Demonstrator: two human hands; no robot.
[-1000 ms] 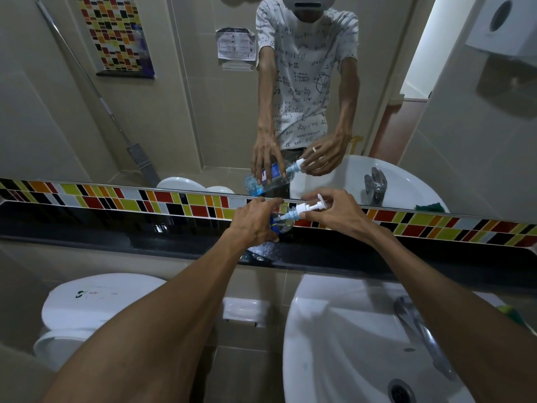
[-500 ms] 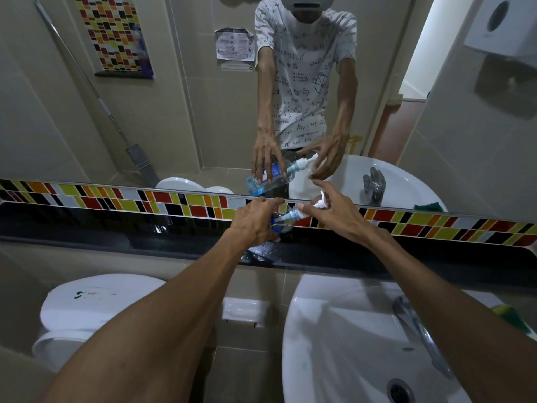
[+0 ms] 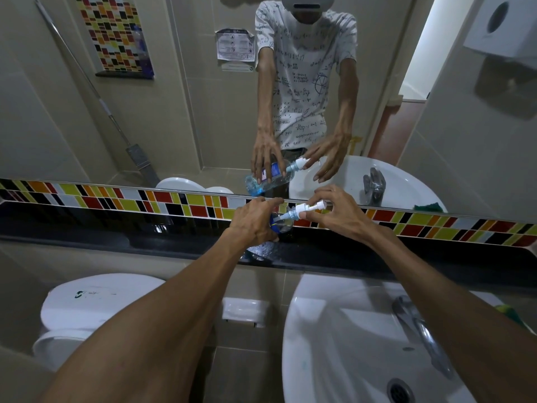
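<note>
I had the left hand (image 3: 253,223) gripping the tilted pump bottle (image 3: 281,225) and the right hand (image 3: 338,215) pinching its white pump (image 3: 311,207), which seemed not yet removed.

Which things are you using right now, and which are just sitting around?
In use: bottle, gripped by left hand; pump top, pinched by right hand.
Just lying about: sink, tap, toilet, green sponge.

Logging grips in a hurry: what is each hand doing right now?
Left hand: holding the clear bottle, which is tilted.
Right hand: pinching the white pump between thumb and fingers.
</note>
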